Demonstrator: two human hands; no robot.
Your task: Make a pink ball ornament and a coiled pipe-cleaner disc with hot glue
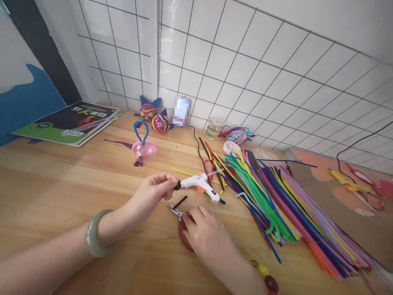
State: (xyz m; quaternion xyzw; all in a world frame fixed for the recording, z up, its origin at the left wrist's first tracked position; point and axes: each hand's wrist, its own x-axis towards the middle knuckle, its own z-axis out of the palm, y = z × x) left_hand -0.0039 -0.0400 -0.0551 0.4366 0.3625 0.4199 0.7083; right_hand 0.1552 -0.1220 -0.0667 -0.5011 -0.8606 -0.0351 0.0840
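Tiled wall [245, 57]: white with dark grid lines, it rises beyond the fingers of both our hands.
Table [129, 262]: pale wood, spread beneath our fingers.
Pipe-cleaner bundles [310, 221]: many colours, lying side by side to the right of our right fingers.
Book [55, 123]: black and green cover, lying flat, well beyond our left fingers and to their left.
Right hand [205, 233]: we rest its curled fingers at the tool's handles; we cannot tell how tightly they close.
Left hand [150, 194]: we pinch the small black piece between thumb and forefinger, the other fingers folded in.
Glue gun [196, 180]: white with an orange trigger, just right of our left fingertips, its front end towards them.
Red-handled tool [176, 211]: on the table, handles at our right fingers, metal jaws apart and pointing away from them.
Pink ornament [144, 149]: topped by a blue loop, beyond our left fingers and slightly left.
Glass jar [213, 129]: near the wall, well beyond our right fingers.
Black strip [180, 203]: short, by the tool's jaws, just ahead of our right fingers.
Small black piece [177, 185]: at our left fingertips, right by the glue gun's front end; we cannot tell whether they touch.
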